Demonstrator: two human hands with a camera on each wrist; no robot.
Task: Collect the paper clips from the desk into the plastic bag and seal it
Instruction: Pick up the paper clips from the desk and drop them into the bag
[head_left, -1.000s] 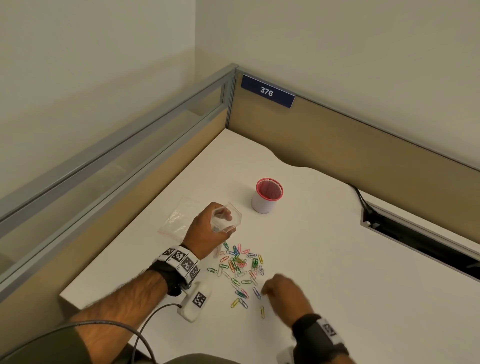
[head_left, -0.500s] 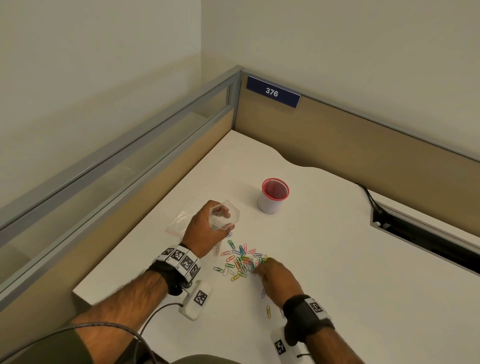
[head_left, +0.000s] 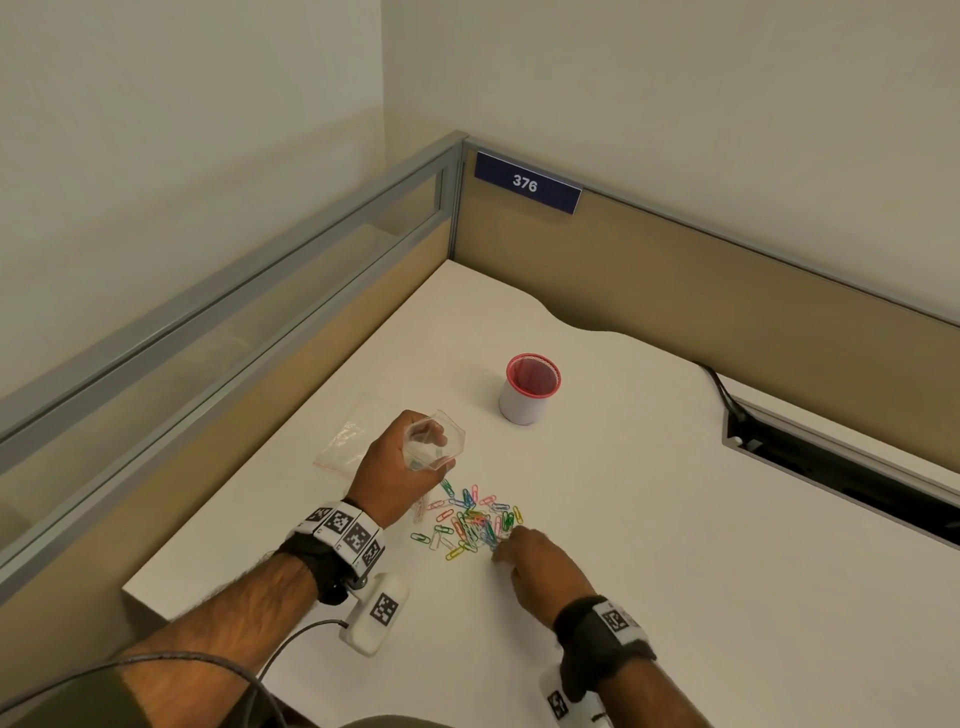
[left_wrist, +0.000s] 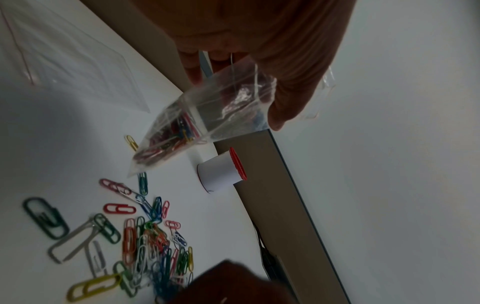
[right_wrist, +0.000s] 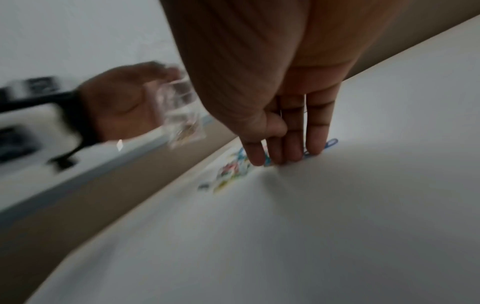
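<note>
Nearest the person, the right hand (head_left: 540, 564) lay palm-down on the desk (head_left: 675, 545), its fingers (right_wrist: 293, 144) straight and close together, the tips pressing on clips (head_left: 470, 525) at the near edge of the pile; nothing was pinched between them. The clips were thin bent wire coated in bright colours, green, red, blue, yellow, orange and white, tangled into a loose heap on the smooth white desk, with a few larger ones lying apart at the left. Just beyond the heap the left hand (head_left: 400, 462) gripped the bag (head_left: 434, 441), thumb and fingers curled round its mouth to hold it open above the desk; the bag was clear, thin, crinkled film that hung to a point, with a small bunch of clips already in its bottom corner. A second flat clear bag (head_left: 345, 441) with a red strip lay on the desk behind that hand. Farther back stood a white cup (head_left: 524, 397) with a red mesh rim, upright and well apart from the pile. The risk, as I judged it, was that flat fingers on slick wire would slide clips outward instead of lifting them, scattering them toward the desk edge. The limp bag mouth could also fold shut and let dropped clips bounce off.
</note>
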